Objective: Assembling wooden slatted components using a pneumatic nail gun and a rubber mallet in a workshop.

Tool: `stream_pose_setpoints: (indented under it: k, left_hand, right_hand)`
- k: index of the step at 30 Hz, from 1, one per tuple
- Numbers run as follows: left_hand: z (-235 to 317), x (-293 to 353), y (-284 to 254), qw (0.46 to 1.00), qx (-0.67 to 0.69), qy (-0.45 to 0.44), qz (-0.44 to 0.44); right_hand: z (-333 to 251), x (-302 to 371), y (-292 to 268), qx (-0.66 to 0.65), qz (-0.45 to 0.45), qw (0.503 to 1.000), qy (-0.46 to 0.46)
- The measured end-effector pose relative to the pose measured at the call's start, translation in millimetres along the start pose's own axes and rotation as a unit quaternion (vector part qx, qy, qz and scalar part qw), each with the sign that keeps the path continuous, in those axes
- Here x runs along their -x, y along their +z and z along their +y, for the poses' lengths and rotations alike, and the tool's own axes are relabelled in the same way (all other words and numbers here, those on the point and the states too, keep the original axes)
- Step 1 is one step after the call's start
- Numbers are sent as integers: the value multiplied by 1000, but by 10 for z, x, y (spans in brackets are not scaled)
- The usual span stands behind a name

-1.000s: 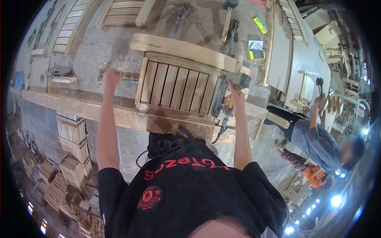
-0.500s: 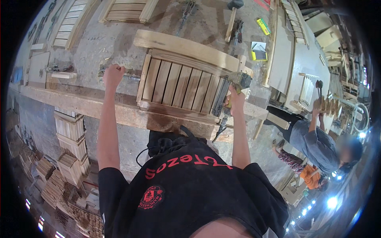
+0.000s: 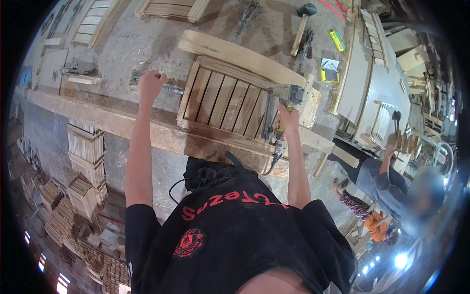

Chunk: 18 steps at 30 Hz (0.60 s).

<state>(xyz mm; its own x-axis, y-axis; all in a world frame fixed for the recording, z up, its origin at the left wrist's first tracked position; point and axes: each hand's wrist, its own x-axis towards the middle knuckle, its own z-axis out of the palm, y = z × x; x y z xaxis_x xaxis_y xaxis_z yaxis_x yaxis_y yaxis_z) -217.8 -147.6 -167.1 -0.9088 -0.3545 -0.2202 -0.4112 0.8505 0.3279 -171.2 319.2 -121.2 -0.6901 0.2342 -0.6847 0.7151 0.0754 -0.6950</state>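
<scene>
My right hand (image 3: 289,119) is wrapped around the handle of an air nail gun (image 3: 268,117) with a dark magazine and a hose below it. The gun is over the right end of a slatted wooden panel (image 3: 223,100), whose slats sit in a frame with a curved top rail (image 3: 235,54). Whether its nose touches the wood I cannot tell. To the left of the panel, my left hand (image 3: 152,85) is closed in a fist above a metal bar clamp (image 3: 172,88) on the bench. What the fist holds, if anything, is hidden.
A mallet (image 3: 301,32), a yellow box (image 3: 337,40) and more clamps (image 3: 246,19) lie farther back on the workbench (image 3: 117,59). Stacked slatted pieces (image 3: 83,161) stand on the floor at left. Two people (image 3: 382,181) are at the right.
The nail gun in my right hand has shifted left relative to the panel. My left fist stays beside the clamp. The whole view has moved slightly.
</scene>
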Motion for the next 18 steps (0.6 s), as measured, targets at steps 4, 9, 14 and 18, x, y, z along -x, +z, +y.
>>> stream_pose_setpoints:
  k: [4, 9, 14, 18]
  left_hand:
    - [-56, -2, 16, 1000, 0, 10, 19]
    - [-8, -10, -24, 999, 32, 3, -7]
    - [20, 17, -42, 997, 65, -34, -24]
    - [20, 0, -57, 996, 83, -27, -7]
  right_hand:
    - [-224, 117, 225, -4, 0, 1000, -1]
    - [-330, -11, 565, 4, -85, 996, -31]
    - [-392, -39, 943, 55, -125, 990, -37]
    - [-401, -21, 1098, 101, -96, 989, -52]
